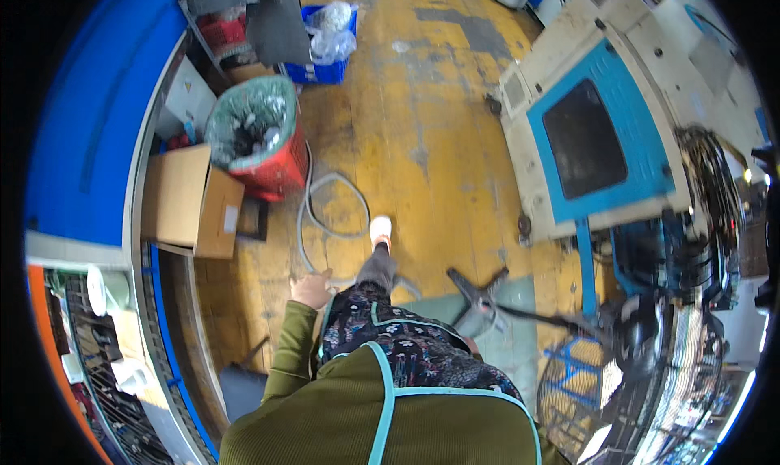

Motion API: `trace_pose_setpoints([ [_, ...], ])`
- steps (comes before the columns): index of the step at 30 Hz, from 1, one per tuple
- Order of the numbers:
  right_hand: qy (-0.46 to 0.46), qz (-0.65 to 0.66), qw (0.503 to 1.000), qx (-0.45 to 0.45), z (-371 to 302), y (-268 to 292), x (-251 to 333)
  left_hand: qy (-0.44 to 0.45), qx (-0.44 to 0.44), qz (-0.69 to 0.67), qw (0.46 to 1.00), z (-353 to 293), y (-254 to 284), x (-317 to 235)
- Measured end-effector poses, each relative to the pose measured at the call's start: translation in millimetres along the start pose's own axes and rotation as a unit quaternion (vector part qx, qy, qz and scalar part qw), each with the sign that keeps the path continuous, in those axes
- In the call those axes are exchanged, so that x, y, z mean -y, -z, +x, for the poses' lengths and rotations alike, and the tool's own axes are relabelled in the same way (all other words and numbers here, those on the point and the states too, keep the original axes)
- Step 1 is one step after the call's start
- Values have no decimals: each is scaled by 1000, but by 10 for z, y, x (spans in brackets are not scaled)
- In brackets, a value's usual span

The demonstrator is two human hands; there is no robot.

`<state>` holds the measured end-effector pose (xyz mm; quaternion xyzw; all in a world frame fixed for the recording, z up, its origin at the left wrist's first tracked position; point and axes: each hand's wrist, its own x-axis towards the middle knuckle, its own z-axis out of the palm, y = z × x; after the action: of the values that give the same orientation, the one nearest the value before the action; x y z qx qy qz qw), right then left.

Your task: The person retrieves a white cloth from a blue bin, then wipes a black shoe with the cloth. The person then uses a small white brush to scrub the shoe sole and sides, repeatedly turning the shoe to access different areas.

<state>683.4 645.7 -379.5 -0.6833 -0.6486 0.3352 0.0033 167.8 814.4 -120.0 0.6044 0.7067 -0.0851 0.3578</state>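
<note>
Left grip: fingers loosely parted, no object visible in it. Right grip: not shown; state cannot be told. The nearest item, a flexible grey hose, lies looped on the worn yellow floor just ahead of the left grip, apparently apart from it. Progress: the person appears mid-stride, between handling operations; no completed or remaining step can be confirmed. Beyond the hose stand a red plastic bin with its green liner fitted and waste inside, an open brown cardboard box and a bag-filled blue plastic crate.
</note>
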Motion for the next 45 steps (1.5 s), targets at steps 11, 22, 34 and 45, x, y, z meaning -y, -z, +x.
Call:
trace_pose_setpoints([
  [11, -306, 321, 896, -5, 3624, 2539, 1355, -137, -288, -113, 941, 2624, 3172, -615],
  [22, -65, -124, 965, 224, 8951, 3527, 1970, 194, -232, -206, 931, 5514, 3337, -637],
  [34, 374, -165, 905, 121, 14224, 4152, 7910, 272, -220, -461, 815, 8000, 4297, -631],
  [45, 512, -111, 811, 262, 15264, 1464, 9903, 509, -204, -559, 622, 11122, 4445, 949],
])
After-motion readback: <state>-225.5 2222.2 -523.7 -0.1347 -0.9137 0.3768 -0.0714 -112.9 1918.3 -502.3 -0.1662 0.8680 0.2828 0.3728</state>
